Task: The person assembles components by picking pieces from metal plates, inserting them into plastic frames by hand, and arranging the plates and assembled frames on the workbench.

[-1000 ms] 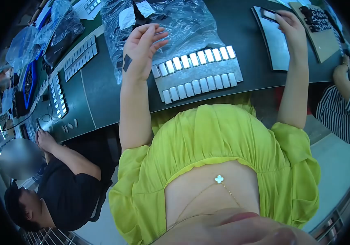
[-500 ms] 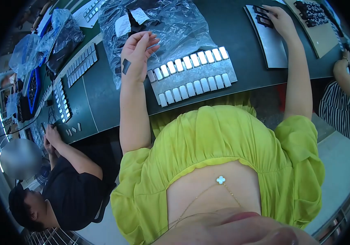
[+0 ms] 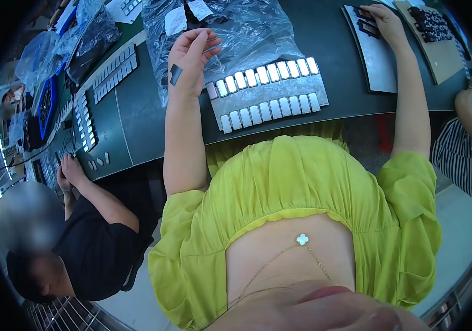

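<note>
My left hand (image 3: 191,62) hovers over the crumpled clear plastic bag (image 3: 258,33), thumb against the index finger and the other fingers loosely curled; anything pinched there is too small to tell. A dark patch sits on its wrist. Below and right of it lies a grey metal plate (image 3: 269,94) with two rows of silver rectangular pieces (image 3: 263,111). At the upper right my right hand (image 3: 386,21) has its fingertips on a small black frame (image 3: 361,12) at the top of a bare silver plate (image 3: 378,69). A second black frame (image 3: 369,28) lies just below it.
Right of the silver plate, a tan board (image 3: 440,63) carries a pile of black parts (image 3: 430,25). A person in stripes (image 3: 464,157) is at the far right. At left, a person in black (image 3: 95,248) works near more rows of pieces (image 3: 85,124) and plastic bags (image 3: 35,60).
My right hand has brought a black frame down onto the silver plate, where two frames now show. My left hand keeps its pinched pose over the bag. The view has shifted slightly.
</note>
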{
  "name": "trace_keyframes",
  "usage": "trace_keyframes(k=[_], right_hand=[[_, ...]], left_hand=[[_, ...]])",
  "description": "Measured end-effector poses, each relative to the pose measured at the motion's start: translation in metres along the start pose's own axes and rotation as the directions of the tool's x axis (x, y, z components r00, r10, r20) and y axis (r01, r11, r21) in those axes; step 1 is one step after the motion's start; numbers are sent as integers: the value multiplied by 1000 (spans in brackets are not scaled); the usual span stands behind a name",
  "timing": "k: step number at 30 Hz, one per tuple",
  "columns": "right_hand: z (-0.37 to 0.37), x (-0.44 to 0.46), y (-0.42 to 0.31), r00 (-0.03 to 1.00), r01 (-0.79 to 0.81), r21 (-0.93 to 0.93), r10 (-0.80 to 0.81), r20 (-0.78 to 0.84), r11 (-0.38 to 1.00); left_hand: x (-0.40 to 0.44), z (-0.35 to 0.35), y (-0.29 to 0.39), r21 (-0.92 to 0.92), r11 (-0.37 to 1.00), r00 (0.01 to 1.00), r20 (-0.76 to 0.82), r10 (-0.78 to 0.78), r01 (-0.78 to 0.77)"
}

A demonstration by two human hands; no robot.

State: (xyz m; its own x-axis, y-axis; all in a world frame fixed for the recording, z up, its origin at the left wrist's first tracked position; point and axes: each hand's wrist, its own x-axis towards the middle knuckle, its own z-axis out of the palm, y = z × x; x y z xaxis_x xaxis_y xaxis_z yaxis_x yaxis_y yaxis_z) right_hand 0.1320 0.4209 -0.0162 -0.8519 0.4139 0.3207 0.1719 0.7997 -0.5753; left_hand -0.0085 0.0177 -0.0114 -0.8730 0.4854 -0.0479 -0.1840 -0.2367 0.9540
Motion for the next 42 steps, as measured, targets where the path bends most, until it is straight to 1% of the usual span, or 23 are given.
trace_keyframes(k=[1, 3, 5, 7, 8, 9, 10, 11, 13, 14, 16, 19, 21, 23, 24, 29, 31, 32, 33, 34, 35, 38, 42], right_hand=[[-1, 3, 14, 1000, 6, 3, -6, 2, 1000], [0, 12, 57, 954, 289, -72, -280, 111, 955], [0, 12, 53, 957, 275, -115, -260, 132, 955], [-1, 4, 38, 963, 265, -357, -262, 55, 896], [-3, 3, 32, 945, 303, -343, -327, -15, 889], [-7, -4, 26, 990, 123, -296, -137, -27, 947], [-13, -10, 15, 994, 77, -263, -94, -52, 962], [-17, -16, 6, 996, 27, -232, -46, -76, 972], [-21, -31, -13, 990, 59, -146, -77, -120, 987], [-22, -37, -24, 979, 92, -69, -103, -176, 993], [-25, -48, -52, 975, 151, -41, -155, -159, 988], [-18, -67, -96, 965, 243, 22, -239, -105, 970], [-7, -83, -125, 926, 369, 65, -373, 59, 927], [7, -92, -137, 861, 468, 39, -466, 206, 883], [11, -95, -143, 858, 434, 63, -433, 277, 899], [21, -94, -142, 843, 438, 7, -413, 345, 899], [26, -99, -142, 849, 426, 41, -416, 327, 904], [28, -99, -141, 852, 422, 42, -411, 324, 906], [30, -99, -139, 844, 434, 45, -424, 329, 900], [33, -98, -139, 834, 452, 49, -441, 332, 891], [35, -97, -136, 833, 456, 53, -447, 327, 888], [40, -94, -130, 796, 505, 13, -472, 379, 863], [39, -98, -136, 839, 398, 34, -379, 391, 917]], left_hand=[[1, -1, -1, -1, 1000, 1000, 0, 7, -7], [3, -5, -1, 8, 1000, 999, -31, 26, -26], [6, -7, -4, 20, 998, 998, -3, 63, -63], [9, -10, -8, 177, 968, 984, 20, 177, -178], [10, -11, -6, 346, 915, 977, 41, 209, -210], [12, -11, -4, 502, 833, 971, 68, 229, -232], [14, -9, -2, 707, 644, 936, 70, 346, -292], [18, -9, -5, 798, 503, 913, 139, 384, -333], [40, -10, -10, 902, 171, 886, 328, 329, -397], [50, -7, -14, 904, 175, 889, 321, 326, -391], [65, 6, -19, 890, -89, 841, 451, 298, -446], [67, 25, -12, 900, -182, 850, 435, 298, -397], [72, 23, -14, 906, -175, 881, 417, 223, -385], [81, 19, -17, 874, -210, 806, 486, 338, -439], [86, 17, -16, 867, -203, 806, 498, 320, -455], [94, 9, -13, 871, -184, 842, 488, 230, -455], [85, 3, -8, 888, -143, 755, 449, 477, -438], [78, -2, -2, 862, -179, 696, 491, 524, -473], [67, 1, 0, 861, -180, 696, 494, 521, -476], [54, 4, 1, 778, 429, 851, 247, 464, -459], [42, 5, 4, 411, 874, 965, 78, 251, -260], [6, 10, 12, 52, 998, 996, 88, 21, -26], [-25, 18, 17, -78, 995, 994, 101, -46, 54]])
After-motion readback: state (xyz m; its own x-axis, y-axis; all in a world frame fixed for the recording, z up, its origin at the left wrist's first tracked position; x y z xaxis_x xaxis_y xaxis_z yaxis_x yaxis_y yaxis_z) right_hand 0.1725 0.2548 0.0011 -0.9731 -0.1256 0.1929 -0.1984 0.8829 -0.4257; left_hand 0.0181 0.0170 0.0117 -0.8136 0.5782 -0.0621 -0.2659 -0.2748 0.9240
